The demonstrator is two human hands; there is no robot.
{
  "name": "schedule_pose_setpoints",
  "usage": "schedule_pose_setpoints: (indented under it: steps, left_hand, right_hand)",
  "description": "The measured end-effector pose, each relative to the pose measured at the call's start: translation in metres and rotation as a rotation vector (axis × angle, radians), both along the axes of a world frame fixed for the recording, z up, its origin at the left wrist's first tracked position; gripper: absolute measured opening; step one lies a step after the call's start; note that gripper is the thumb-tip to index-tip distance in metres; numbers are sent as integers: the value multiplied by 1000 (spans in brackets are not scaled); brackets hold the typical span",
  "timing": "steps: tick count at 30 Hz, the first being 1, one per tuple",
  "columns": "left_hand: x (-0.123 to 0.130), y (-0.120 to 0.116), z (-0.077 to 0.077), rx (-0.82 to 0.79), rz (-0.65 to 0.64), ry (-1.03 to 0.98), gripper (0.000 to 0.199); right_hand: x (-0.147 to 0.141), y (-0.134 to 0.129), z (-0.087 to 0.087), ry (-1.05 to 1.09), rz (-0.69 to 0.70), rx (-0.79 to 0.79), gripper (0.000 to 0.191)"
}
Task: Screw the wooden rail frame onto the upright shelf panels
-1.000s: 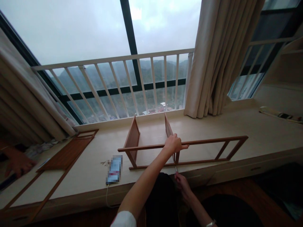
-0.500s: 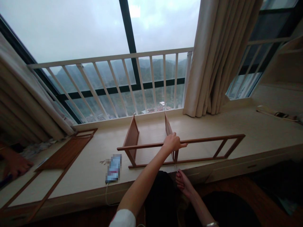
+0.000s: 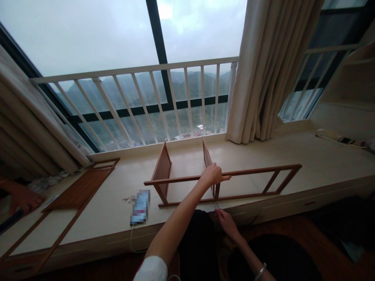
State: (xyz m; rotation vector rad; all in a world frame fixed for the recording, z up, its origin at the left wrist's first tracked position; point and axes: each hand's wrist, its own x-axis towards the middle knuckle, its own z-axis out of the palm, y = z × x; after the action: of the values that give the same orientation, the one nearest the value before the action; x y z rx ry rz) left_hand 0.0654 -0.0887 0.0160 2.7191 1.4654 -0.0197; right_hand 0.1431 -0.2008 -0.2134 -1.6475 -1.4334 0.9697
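Clasping the frame (image 3: 258,171), left hand (image 3: 212,174) steadies, right hand (image 3: 227,223) grips a tool (image 3: 216,205); two panels (image 3: 162,166) on, second frame (image 3: 72,193) far left unattached.

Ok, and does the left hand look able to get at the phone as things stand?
Probably, once it lets go: the left hand grips the wooden frame, whose left end stands partly between. The phone lies uncovered on the ledge, and its near side looks free.
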Motion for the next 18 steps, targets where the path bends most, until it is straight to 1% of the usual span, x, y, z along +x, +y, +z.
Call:
schedule_pose_setpoints:
  steps: [3,5,7,9,12,14,16,18]
  left_hand:
    - [0,0,2,-17,-8,14,70]
    - [-1,1,2,-21,-12,12,71]
    - [-1,2,1,-20,-18,0,72]
    - [-1,4,-1,-20,-16,-13,73]
    - [-1,7,-4,-18,-19,-32,74]
    - [-2,9,-6,-20,-27,-36,75]
    - [-2,10,-7,-22,-32,-32,75]
    - [-2,10,-7,-16,-31,-28,75]
  right_hand:
    - [-4,-2,-5,5,-53,24,43]
    - [-8,-1,-8,76,-111,60,44]
    - [-13,1,-12,201,-187,76,45]
    - [-19,2,-16,388,-260,38,43]
    - [-28,4,-19,778,-322,-90,38]
    - [-31,5,-21,1074,-297,-156,31]
    - [-31,5,-20,1340,-223,-186,27]
    - [-29,6,-18,1523,-151,-192,28]
